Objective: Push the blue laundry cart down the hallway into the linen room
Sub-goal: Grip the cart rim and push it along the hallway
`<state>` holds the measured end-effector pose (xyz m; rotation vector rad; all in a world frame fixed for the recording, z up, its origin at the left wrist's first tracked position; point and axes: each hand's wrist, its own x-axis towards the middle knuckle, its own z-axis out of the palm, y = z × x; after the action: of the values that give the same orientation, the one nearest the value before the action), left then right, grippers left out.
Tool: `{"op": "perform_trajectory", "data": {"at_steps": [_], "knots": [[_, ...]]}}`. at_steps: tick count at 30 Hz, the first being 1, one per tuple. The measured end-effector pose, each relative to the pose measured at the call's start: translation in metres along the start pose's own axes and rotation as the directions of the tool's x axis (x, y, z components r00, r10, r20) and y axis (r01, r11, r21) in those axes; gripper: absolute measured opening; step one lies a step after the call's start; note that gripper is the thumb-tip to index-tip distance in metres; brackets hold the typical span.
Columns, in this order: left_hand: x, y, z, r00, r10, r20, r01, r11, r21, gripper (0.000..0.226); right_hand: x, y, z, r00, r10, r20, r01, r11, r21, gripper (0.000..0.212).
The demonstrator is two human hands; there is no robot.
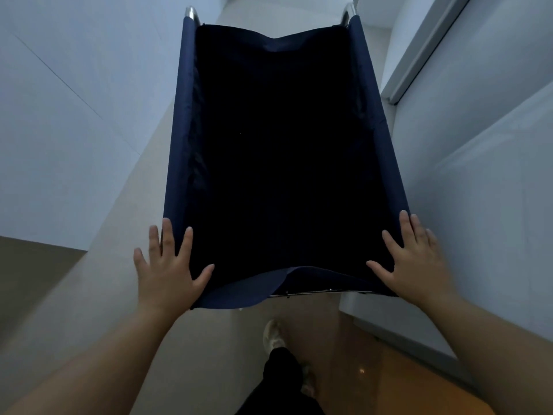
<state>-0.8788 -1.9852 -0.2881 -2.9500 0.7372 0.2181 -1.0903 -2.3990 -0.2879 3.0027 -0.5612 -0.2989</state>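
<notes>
Looking down from the head camera, I have the blue laundry cart (284,151) straight ahead of me, filling the middle of a narrow passage, its deep fabric bag open at the top and too dark inside for me to make out any contents. My left hand (167,265) lies flat on the near left corner of the rim, fingers straight and spread, thumb pointing inward over the cloth. My right hand (416,259) mirrors it on the near right corner, fingers also splayed and gripping nothing. Chrome frame ends (191,13) stick up at the far corners. A pale wall (74,100) runs close along the left side, and a grey door frame (425,55) stands on the right. Below the cart, on the tiled floor (143,187), I see a light shoe (273,333) and a black trouser leg (281,381).
</notes>
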Motion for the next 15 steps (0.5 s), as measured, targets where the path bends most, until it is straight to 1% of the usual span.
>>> {"op": "perform_trajectory", "data": {"at_steps": [2, 5, 15], "knots": [[0.015, -0.003, -0.003, 1.0, 0.026, 0.01, -0.026, 1.0, 0.007, 0.091, 0.004, -0.001, -0.001, 1.0, 0.017, 0.003, -0.017, 1.0, 0.008, 0.086], [0.025, -0.004, -0.003, 1.0, 0.028, 0.008, -0.028, 1.0, -0.012, 0.092, 0.009, -0.004, 0.003, 0.999, 0.044, -0.015, -0.043, 0.999, 0.032, 0.085], [0.05, -0.018, 0.001, 0.998, 0.062, -0.012, -0.062, 0.998, -0.032, 0.092, 0.023, -0.011, 0.004, 0.997, 0.075, -0.032, -0.073, 0.995, 0.063, 0.081]]}}
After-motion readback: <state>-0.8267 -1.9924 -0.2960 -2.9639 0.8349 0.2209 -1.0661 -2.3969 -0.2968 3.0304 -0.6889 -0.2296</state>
